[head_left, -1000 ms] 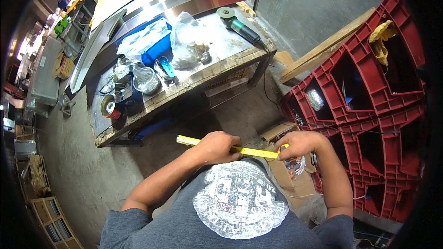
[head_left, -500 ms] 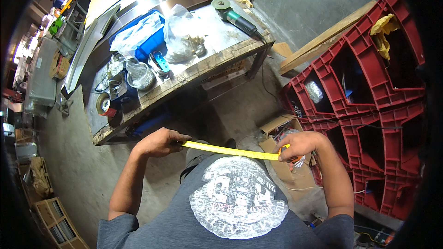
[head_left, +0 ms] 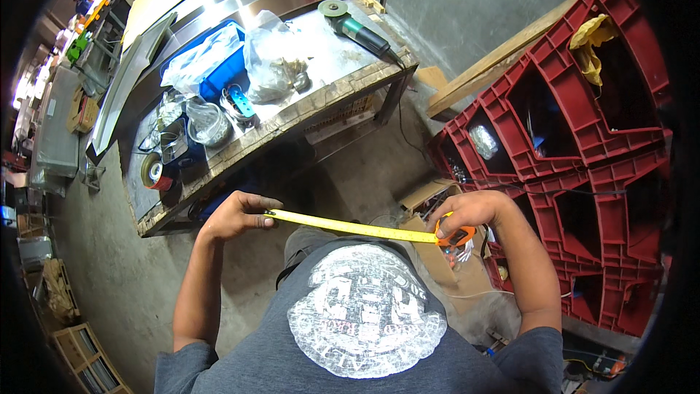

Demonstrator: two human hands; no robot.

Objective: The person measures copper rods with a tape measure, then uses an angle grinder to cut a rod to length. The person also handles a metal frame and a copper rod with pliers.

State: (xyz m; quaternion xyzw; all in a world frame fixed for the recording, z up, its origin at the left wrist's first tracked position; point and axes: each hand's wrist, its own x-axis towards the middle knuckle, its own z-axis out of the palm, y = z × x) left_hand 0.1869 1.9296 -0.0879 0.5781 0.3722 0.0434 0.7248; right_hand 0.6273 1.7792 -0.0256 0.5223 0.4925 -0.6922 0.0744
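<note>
A yellow tape measure blade (head_left: 350, 227) stretches in front of my body, sloping slightly down to the right. The fingers of my left hand (head_left: 237, 216) pinch its free end, near the dark end hook. My right hand (head_left: 470, 210) grips the orange tape measure case (head_left: 458, 236) from above, thumb at the mouth where the blade comes out. Below the blade is my grey shirt with a white print. Both hands are in the air, between my body and the workbench (head_left: 284, 125).
On the bench lie an angle grinder (head_left: 356, 29), a blue bin (head_left: 224, 66), plastic bags (head_left: 271, 66), a tape roll (head_left: 153, 171) and metal strips. Red plastic crates (head_left: 550, 146) stack at the right, a wooden beam (head_left: 503, 58) behind them. An open cardboard box (head_left: 430, 255) sits below my right hand.
Both hands and the tape have shifted a little left and up in view. The blade between them is slightly longer, and more of the orange case shows. The view itself has shifted slightly.
</note>
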